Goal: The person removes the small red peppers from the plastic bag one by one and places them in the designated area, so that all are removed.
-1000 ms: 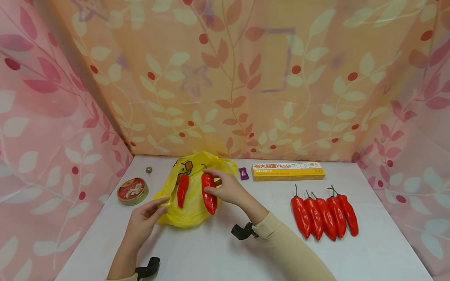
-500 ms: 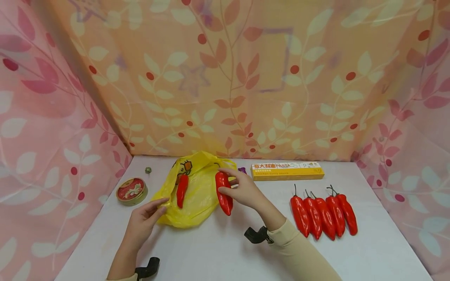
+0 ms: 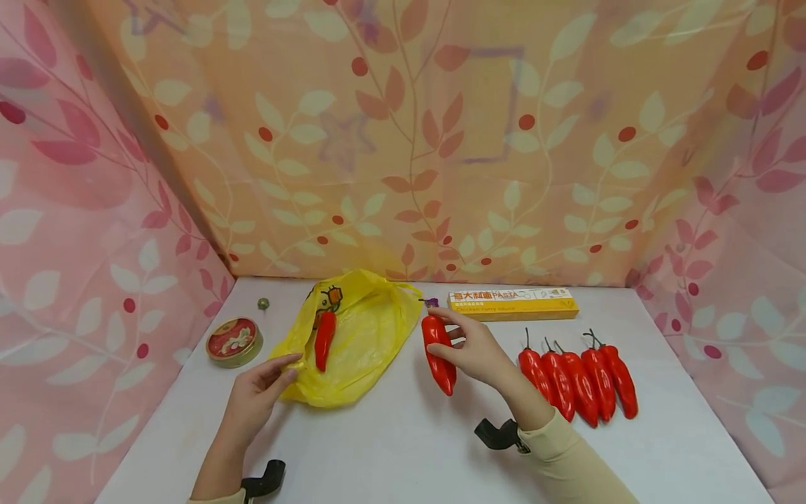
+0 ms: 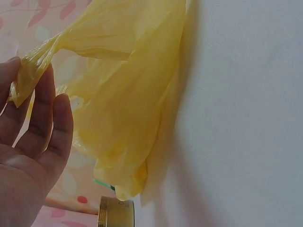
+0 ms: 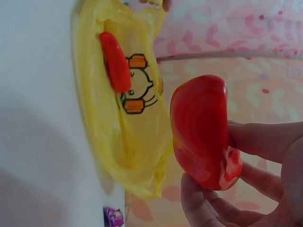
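A yellow plastic bag lies spread on the white table, one red chili pepper resting inside it. My left hand pinches the bag's near left edge; the left wrist view shows the gathered plastic between thumb and fingers. To the right of the bag, above the table, my right hand holds another red chili pepper between thumb and fingers, its tip pointing down. In the right wrist view that held pepper looms large, apart from the bag.
Several red peppers lie in a row at the right, partly covered by my right forearm. A pasta box stands at the back. Behind my right hand is a purple wrapped candy. A round tin and a small green ball sit at left.
My right hand has carried its pepper rightward, from over the bag to beside it. My left hand keeps its grip on the bag's edge in the same place.
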`<state>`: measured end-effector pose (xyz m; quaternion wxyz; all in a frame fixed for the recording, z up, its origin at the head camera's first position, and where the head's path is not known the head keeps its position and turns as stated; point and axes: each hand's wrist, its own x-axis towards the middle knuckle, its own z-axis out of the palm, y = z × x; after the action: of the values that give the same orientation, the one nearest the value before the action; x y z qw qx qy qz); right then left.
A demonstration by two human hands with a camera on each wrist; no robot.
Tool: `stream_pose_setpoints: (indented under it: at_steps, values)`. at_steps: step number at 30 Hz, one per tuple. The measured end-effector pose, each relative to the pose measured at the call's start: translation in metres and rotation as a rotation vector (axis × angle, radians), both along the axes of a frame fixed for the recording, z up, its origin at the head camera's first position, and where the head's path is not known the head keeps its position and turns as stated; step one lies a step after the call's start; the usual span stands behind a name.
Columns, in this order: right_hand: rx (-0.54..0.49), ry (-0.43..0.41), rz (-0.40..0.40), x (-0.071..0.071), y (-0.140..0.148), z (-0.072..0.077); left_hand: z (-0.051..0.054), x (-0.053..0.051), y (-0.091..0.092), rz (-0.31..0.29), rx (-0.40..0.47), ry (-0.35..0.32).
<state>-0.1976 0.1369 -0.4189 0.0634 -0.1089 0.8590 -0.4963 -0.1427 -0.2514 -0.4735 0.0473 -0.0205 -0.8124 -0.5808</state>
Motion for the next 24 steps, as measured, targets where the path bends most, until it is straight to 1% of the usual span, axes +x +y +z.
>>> stream_pose_setpoints:
  at_steps: [6, 11, 16, 20, 24]
  values:
    - [0.062, 0.0, -0.065, 0.007, 0.025, -0.011, -0.001, 0.0, 0.0, 0.0, 0.001, 0.009]
    - [0.083, -0.003, -0.096, 0.012, 0.044, -0.02, -0.003, -0.001, -0.001, -0.002, -0.006, 0.011]
    - [0.119, 0.001, -0.12, 0.018, 0.059, -0.025, -0.005, -0.003, -0.002, 0.01, -0.022, -0.004]
    - [0.178, 0.024, -0.14, 0.021, 0.071, -0.03, -0.003, -0.001, -0.002, 0.011, -0.016, -0.017]
    - [0.241, 0.047, -0.159, 0.023, 0.082, -0.036, 0.0, -0.001, 0.0, 0.009, -0.014, -0.014]
